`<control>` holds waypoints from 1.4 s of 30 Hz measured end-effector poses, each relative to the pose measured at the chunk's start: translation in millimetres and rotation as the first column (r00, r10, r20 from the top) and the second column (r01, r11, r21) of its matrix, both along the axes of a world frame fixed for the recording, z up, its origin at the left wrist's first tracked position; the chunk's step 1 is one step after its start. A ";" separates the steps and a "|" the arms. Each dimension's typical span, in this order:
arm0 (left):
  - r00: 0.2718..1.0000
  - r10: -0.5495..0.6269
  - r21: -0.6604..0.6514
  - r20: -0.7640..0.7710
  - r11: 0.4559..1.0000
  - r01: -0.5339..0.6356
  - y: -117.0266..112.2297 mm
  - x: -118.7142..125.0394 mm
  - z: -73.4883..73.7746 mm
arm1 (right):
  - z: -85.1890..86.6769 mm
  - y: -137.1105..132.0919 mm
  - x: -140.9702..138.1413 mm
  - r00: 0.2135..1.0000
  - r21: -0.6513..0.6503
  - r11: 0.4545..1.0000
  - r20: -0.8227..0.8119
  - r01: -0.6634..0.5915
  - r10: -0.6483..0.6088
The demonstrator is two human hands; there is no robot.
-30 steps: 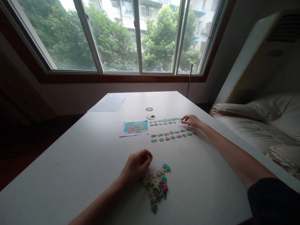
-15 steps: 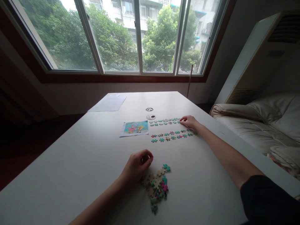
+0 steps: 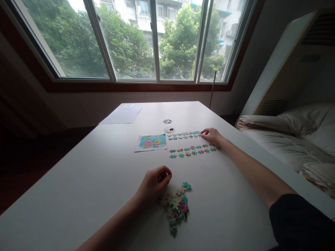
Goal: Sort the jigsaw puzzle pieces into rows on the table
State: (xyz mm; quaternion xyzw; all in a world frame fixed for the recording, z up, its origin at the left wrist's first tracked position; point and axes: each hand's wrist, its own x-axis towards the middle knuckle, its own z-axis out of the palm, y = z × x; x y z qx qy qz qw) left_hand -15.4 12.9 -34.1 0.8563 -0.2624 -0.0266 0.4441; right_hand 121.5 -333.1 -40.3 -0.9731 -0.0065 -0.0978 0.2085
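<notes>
My right hand reaches over the far right of the table, its fingertips pinched on a jigsaw piece at the right end of the upper pair of rows of jigsaw pieces. Its fingers partly cover that piece. Nearer to me run two more rows of jigsaw pieces, mostly teal with some pink and yellow. My left hand is curled closed, thumb and fingertips together; whatever they hold, if anything, is hidden. It rests beside a loose pile of jigsaw pieces, some face up, some showing plain backs.
A cartoon picture sheet lies left of the rows. Two round inserts are set in the white table behind it. Sheets of paper lie at the far left corner. A padded sofa stands to the right.
The view has shifted very slightly. Both hands and the pieces stay in practically the same places.
</notes>
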 end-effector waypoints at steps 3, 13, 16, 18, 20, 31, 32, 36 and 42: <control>1.000 -0.005 0.002 0.005 1.000 0.005 0.8 0.7 -1.9 | 9.1 9.9 -10.4 0.999 -0.008 0.999 0.039 -0.032 0.032; 1.000 -0.002 0.025 0.005 1.000 0.001 1.5 1.2 -3.4 | 37.7 85.0 -101.0 0.819 -0.014 0.824 0.103 -0.567 0.565; 1.000 -0.009 0.034 0.003 0.999 0.009 1.0 1.5 -2.6 | 34.7 98.3 -123.1 0.756 -0.065 0.757 0.047 -0.650 0.653; 1.000 -0.011 0.035 0.004 0.999 0.011 0.7 1.8 -2.0 | 30.9 102.0 -133.4 0.742 -0.086 0.740 0.023 -0.667 0.670; 1.000 -0.014 0.034 0.005 0.999 0.014 0.5 2.1 -1.4 | 27.6 103.8 -140.6 0.728 -0.066 0.726 -0.006 -0.684 0.686; 0.999 -0.044 0.054 0.025 0.998 0.043 2.6 1.6 -2.2 | 23.3 114.0 -148.3 0.716 0.054 0.719 -0.069 -0.693 0.695; 0.999 -0.048 0.056 0.027 0.997 0.046 2.7 1.3 -2.4 | 23.0 113.8 -148.2 0.713 0.068 0.716 -0.065 -0.695 0.698; 0.997 -0.054 0.075 0.047 0.996 0.050 2.5 -0.5 -0.7 | 23.2 114.0 -148.2 0.702 0.107 0.704 -0.064 -0.702 0.710; 0.991 -0.085 0.097 0.103 0.992 0.075 1.8 -1.9 2.0 | 19.5 116.3 -146.9 0.694 0.171 0.688 -0.033 -0.706 0.720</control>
